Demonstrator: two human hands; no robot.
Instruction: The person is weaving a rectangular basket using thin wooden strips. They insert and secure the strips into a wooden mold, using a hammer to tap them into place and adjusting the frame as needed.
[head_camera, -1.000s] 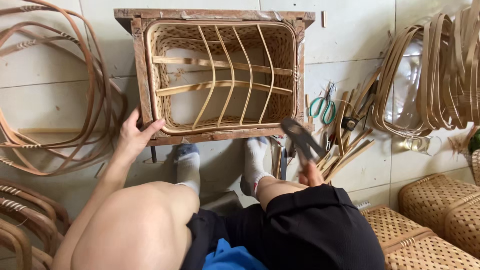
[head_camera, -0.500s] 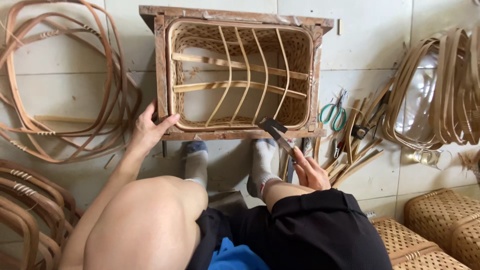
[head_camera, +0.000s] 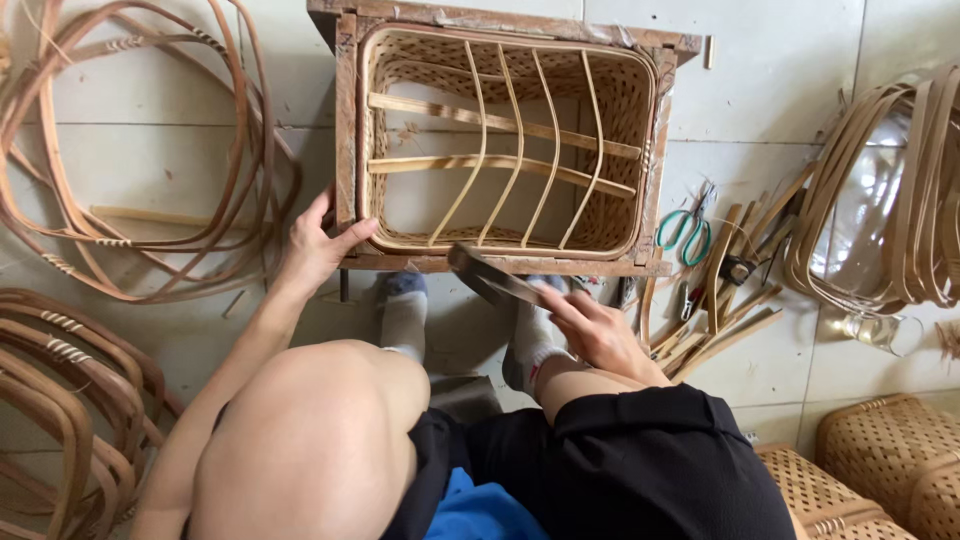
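Note:
A woven bamboo basket (head_camera: 620, 120) sits inside a worn wooden frame (head_camera: 346, 130) on the tiled floor, with thin bamboo ribs crossing its opening. My left hand (head_camera: 312, 245) grips the frame's near left corner, thumb over the rim. My right hand (head_camera: 592, 328) holds a dark flat-bladed tool (head_camera: 490, 275), its end raised against the frame's near edge. My feet in grey and white socks (head_camera: 405, 310) rest under the frame, and my bare knee fills the foreground.
Bent bamboo hoops (head_camera: 120, 160) lie in a heap to the left. Green-handled scissors (head_camera: 685, 232), bamboo strips and small tools (head_camera: 730, 290) lie to the right, beside more hoops (head_camera: 880, 200). Finished woven baskets (head_camera: 880, 470) stand at bottom right.
My right hand has carried the dark tool leftward, from the scrap pile at the right to the frame's near edge. My left hand has stayed on the frame's corner.

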